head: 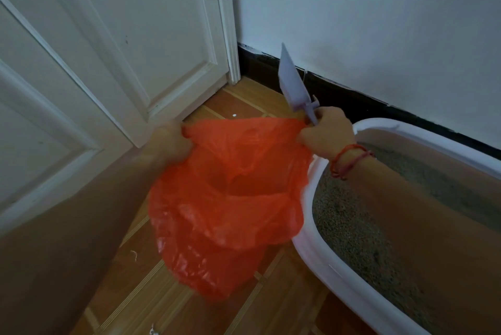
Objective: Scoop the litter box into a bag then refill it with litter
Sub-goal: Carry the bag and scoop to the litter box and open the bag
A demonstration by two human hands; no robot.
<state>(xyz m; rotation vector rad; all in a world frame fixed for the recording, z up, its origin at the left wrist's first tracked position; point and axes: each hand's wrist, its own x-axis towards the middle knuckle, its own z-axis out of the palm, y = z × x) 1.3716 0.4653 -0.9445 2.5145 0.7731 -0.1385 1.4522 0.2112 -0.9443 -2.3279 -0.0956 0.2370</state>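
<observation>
An orange plastic bag [227, 215] hangs open above the wooden floor, its mouth stretched between both hands. My left hand [170, 142] grips the bag's left rim. My right hand [326, 131] pinches the right rim and also holds the handle of a pale lilac litter scoop [291, 82], whose blade points up toward the wall. A red string bracelet circles the right wrist. The white litter box [339, 277] stands at the right, holding grey-brown litter [349, 229]; my right forearm crosses over it.
A white panelled door [108, 50] fills the left side, with its frame meeting a white wall [379, 23] and black skirting board [352, 96]. Wooden floor [151, 294] shows below the bag, with small white scraps on it.
</observation>
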